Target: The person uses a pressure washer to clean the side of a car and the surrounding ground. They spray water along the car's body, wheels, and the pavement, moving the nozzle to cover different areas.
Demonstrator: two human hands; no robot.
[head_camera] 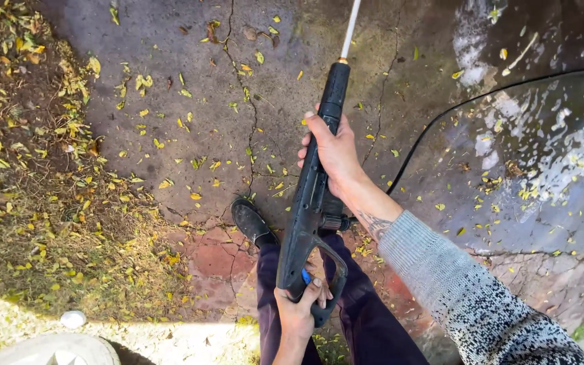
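I hold a black pressure-washer gun [309, 203] with both hands, pointing away from me over the pavement. My right hand [334, 154], on a grey knitted sleeve, wraps the barrel near its front. My left hand [299, 309] grips the rear handle at the trigger, next to a small blue part. A white lance [350, 27] runs from the barrel's tip out of the top edge. My black shoe [251, 221] and dark purple trousers [366, 324] show below the gun.
A thin black hose [441, 118] curves across wet, foamy pavement at the right. Cracked concrete strewn with yellow leaves lies ahead. Soil and leaf litter [28, 169] fill the left. A small white cap [72, 319] and a pale rounded object [55, 349] sit bottom left.
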